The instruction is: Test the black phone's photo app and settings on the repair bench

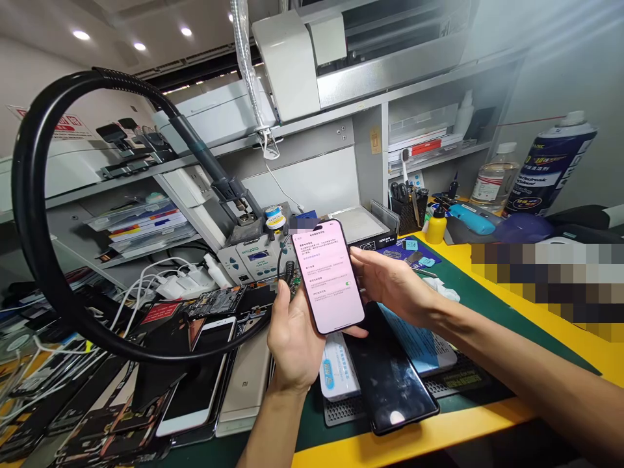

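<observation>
A smartphone (pixel 329 279) with its screen lit, showing a page of text and a green toggle, is held up tilted above the bench. My left hand (pixel 297 338) is closed around its lower left side, thumb along the edge and fingers behind. At the phone's right edge, my right hand (pixel 390 279) grips with its fingertips; some of its fingers are hidden behind the phone. Below the hands, a larger dark-screened phone (pixel 390 377) rests on a blue-and-white box (pixel 419 338).
Several phones, including a white-framed one (pixel 199 370) and a gold one (pixel 246 377), crowd the left. A thick black hose (pixel 29 195) loops there. Behind stand a soldering station (pixel 258 257), a yellow bottle (pixel 437 226) and a spray can (pixel 548 169). A green mat (pixel 487 292) covers the bench.
</observation>
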Motion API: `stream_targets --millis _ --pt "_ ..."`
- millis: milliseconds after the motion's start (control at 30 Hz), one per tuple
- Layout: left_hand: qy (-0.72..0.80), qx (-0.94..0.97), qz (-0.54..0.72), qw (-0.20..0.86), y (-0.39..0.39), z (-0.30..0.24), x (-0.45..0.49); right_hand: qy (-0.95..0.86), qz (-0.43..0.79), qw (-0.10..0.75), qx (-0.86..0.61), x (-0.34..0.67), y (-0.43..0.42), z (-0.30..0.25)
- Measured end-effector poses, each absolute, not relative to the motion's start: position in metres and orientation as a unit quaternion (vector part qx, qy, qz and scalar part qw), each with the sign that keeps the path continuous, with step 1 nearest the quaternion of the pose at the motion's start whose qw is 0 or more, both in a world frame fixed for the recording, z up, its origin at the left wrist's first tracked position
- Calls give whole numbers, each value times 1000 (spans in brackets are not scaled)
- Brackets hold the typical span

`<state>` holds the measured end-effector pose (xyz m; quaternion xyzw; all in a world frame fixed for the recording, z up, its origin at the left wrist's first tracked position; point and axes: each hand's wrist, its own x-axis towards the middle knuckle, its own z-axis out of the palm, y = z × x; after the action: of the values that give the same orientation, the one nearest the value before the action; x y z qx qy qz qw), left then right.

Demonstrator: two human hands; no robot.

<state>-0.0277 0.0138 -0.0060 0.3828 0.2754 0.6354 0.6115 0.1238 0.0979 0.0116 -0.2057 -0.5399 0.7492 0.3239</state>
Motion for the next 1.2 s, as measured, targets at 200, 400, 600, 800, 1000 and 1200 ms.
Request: stream_targets --millis 200,400,600,800,1000,1200 --pt "305 371 665 572 17 -8 -38 -712 481 346 -378 139 110 18" --pt "298 354 701 543 19 -4 -46 -819 208 233 -481 150 47 15" --pt "274 356 712 540 16 -1 -48 -839 139 142 -507 130 1 11" --pt "248 365 711 547 13 0 -50 -801 173 163 -549 144 12 15" --pt "236 368 705 559 12 -1 -49 -733 261 251 -576 178 28 15" --pt "253 362 693 571 14 -3 -47 -629 460 383 -496 212 55 21"
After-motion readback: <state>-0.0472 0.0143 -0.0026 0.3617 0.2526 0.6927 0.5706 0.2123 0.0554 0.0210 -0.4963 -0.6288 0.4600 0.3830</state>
